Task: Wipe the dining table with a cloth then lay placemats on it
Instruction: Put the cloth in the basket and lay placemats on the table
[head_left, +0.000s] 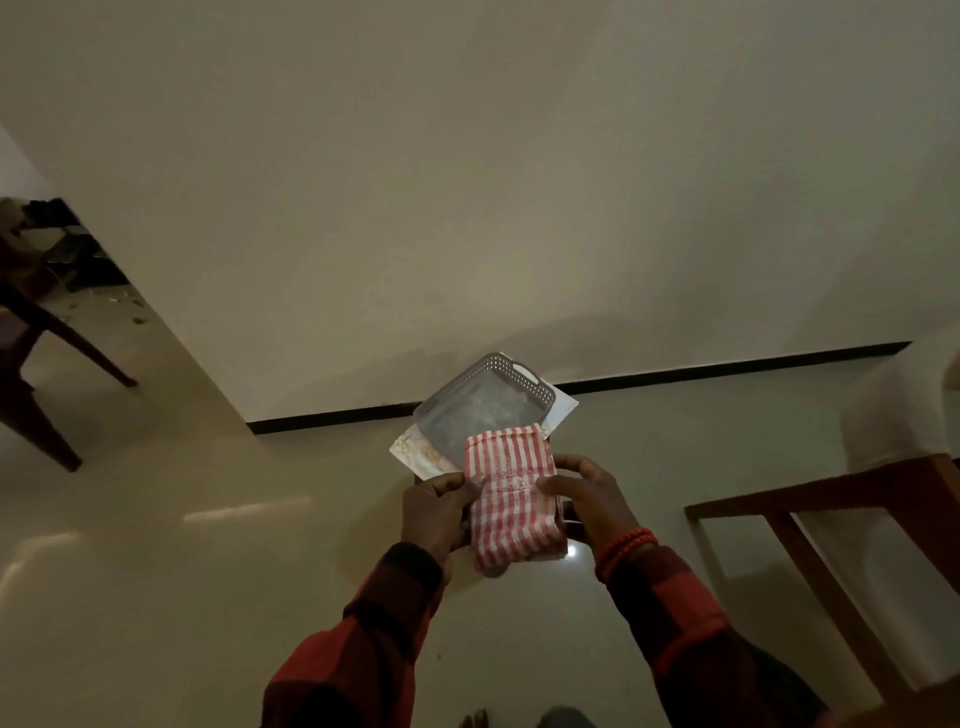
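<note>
Nearest to us, two red-sleeved arms reach forward, and between them hangs the cloth (511, 499), red and white stripes, folded over on itself. The left hand (434, 512) pinches its left edge, fingers curled round the fabric; the right hand (584, 499), with an orange bead bracelet (626, 548) at the wrist, grips the right edge the same way. So both hands are closed on that cloth, held above the floor, well short of any table top I can make out. It droops at the near end, soft and light by the look of it, nothing stiff here; it should crush easily into a wad for wiping, and a grip on the folded edges or a full palm over the bunched middle looks the sensible hold. Just beyond the hands, partly under the cloth's far end, sits a grey perforated basket (485, 400) with a handle slot, and it rests on what seem to be flat pale placemats (415, 452), corners poking out left and right. Those look thin and flexible, best lifted by an edge once the basket is off them, I'd judge. To the right, a wooden chair frame (810, 525); far left, another dark chair (31, 364). Behind it all, a plain wall with a dark skirting strip (727, 371). The light is dim and the dining table itself I can't pick out.
</note>
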